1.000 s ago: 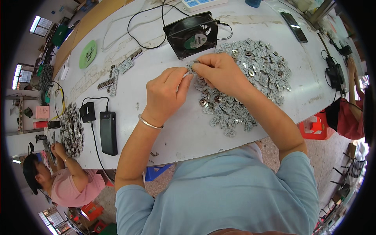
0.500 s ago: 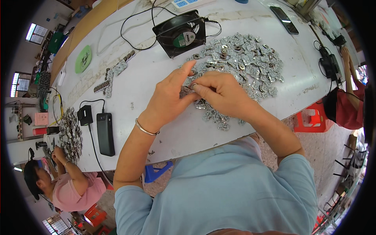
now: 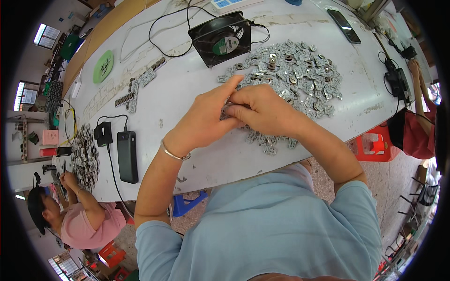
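Observation:
My left hand (image 3: 206,114) and my right hand (image 3: 265,110) meet over the near left edge of a pile of small silvery metal parts (image 3: 300,70). The left forefinger points up and away, while its thumb reaches toward the right hand; its other fingers are curled out of sight. Pinched together, the right thumb and forefinger press into the gap between the left thumb and forefinger. A bit of grey shows in that gap, but the fingers mostly cover it, so I cannot make out what is held.
Beyond the hands stands a black fan (image 3: 220,40). Rows of metal parts (image 3: 133,89), a green dish (image 3: 103,66) and a black power bank (image 3: 127,157) lie leftward. A phone (image 3: 344,26) lies far right. A co-worker in pink (image 3: 91,220) sits left beside another pile (image 3: 85,159).
My right fingers have moved deeper into the left hand, hiding the small metal piece that showed at their tips. The whole view has shifted slightly.

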Demonstrator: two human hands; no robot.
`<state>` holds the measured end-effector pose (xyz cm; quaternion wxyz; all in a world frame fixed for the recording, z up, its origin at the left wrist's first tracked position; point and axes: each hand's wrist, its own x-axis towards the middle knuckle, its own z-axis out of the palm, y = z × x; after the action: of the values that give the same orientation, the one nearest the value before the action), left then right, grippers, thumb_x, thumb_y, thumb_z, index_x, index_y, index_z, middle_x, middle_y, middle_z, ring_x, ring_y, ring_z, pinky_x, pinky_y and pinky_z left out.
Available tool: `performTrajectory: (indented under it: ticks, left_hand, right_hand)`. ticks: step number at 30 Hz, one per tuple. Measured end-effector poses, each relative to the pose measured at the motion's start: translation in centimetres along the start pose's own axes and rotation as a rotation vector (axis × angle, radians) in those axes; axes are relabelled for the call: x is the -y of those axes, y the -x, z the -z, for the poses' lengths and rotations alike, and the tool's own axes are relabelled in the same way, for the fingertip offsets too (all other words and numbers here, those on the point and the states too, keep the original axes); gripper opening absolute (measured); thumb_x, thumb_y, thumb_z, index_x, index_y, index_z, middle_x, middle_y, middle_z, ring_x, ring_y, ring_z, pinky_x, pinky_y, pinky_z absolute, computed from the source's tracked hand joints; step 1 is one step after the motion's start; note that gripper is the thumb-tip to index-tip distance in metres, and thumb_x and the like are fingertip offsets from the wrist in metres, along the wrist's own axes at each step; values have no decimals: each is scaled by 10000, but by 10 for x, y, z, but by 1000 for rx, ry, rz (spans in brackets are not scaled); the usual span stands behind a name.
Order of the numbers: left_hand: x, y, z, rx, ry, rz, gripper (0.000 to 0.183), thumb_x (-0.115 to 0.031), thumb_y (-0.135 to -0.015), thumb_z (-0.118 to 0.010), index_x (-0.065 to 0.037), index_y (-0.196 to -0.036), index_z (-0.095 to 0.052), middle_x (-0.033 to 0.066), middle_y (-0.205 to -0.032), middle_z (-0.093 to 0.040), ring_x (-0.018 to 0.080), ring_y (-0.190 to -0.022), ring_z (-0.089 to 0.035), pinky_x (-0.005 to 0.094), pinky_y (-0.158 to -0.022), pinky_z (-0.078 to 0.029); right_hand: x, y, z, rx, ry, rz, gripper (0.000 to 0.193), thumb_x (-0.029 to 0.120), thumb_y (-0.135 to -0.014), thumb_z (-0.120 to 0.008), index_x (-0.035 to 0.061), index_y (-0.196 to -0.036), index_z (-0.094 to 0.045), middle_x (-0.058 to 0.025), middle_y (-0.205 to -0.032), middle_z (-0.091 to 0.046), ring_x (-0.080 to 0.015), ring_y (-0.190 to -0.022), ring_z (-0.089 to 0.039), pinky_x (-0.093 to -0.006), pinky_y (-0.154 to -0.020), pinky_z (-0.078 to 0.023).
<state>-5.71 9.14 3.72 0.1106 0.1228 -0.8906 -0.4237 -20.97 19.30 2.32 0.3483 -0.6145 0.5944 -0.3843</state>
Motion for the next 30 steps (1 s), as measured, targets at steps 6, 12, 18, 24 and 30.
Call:
performTrajectory:
  ticks: [6,12,18,24,30]
  left_hand:
    - [5,4,27,181,-56,379,201,-147,-860,-660,40,-934,-652,75,-718,-645,112,-632,-610,253,-582,-483]
    - [11,8,37,276,279,286,185,-121,-896,-607,14,-771,-627,38,-630,-599,92,-542,-577,222,-513,-434]
    - [26,3,22,-12,114,103,119,-76,-892,-589,31,-898,-640,64,-722,-621,99,-605,-596,242,-549,-459]
    - [35,-2,4,-373,-396,-143,271,8,-827,-662,-2,-1095,-631,84,-763,-634,156,-597,-601,257,-546,-461]
    - [43,-6,3,-412,-470,-266,273,32,-791,-679,10,-1060,-638,116,-812,-669,225,-602,-613,301,-530,-485]
  right_hand:
    - [3,-5,10,-21,-125,-130,155,122,-885,-585,-19,-857,-646,-73,-648,-582,-121,-598,-509,-281,-551,-423]
    - [-5,-9,14,138,-506,-159,185,155,-933,-564,-10,-887,-636,4,-644,-545,-55,-552,-466,-227,-508,-386]
    - [-8,-18,15,3,-500,-192,230,183,-909,-569,-21,-810,-608,-29,-633,-543,-87,-527,-472,-268,-488,-410]
    - [-18,-25,12,-130,-234,-116,275,177,-887,-567,-35,-714,-535,-100,-600,-501,-157,-529,-427,-340,-529,-397]
    - [-13,-29,14,-127,-217,-128,252,180,-889,-566,-31,-752,-577,-108,-589,-510,-169,-534,-465,-341,-539,-415]
